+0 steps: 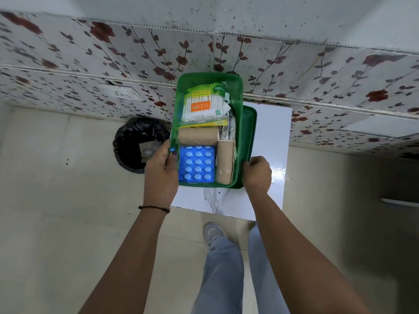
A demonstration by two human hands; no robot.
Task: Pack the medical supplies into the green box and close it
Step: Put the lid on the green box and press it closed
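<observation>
Plastic of the green box (181,114) looked thin and light, so we gripped its near rim with the left hand (162,165) above the white surface (269,137). Our right hand (257,173) clasped the lid (249,132) edge beside it; cotton buds (201,106), bandage rolls (198,137) and blister pack (196,164) lay loose between our hands.

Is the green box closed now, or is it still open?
Open. The green box shows its contents from above: cotton swabs, blue tablet strip. The green lid lies beneath, beside it.

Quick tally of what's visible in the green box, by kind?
Cotton swab pack: 1
Tan bandage rolls: 2
Blue tablet blister pack: 1
Foil strip, mostly hidden: at least 1
Total visible in the green box: 5
</observation>
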